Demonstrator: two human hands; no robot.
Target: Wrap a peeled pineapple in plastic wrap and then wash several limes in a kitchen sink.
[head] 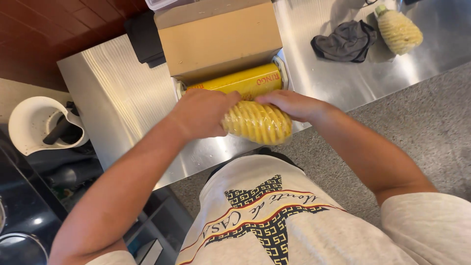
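Both hands grip a peeled pineapple [257,121] from opposite ends: the left hand [203,114] is closed over its left end, and the right hand [289,104] lies curled over its top right. The fruit appears covered in clear film and sits between the hands, just above the near edge of the steel tabletop [122,98].

Directly beyond the hands stands a cardboard box [218,39] with a yellow roll [240,81] in its front. Far beyond the right hand lie a grey cloth [346,41] and a second peeled pineapple [398,30]. Well to the left of the left hand is a white jug [37,122].

The fruit looks fairly heavy, firm and juicy, and the film probably makes it slick. Holding it at both ends, palms cupped round the grooved flesh, seems the surest grip.
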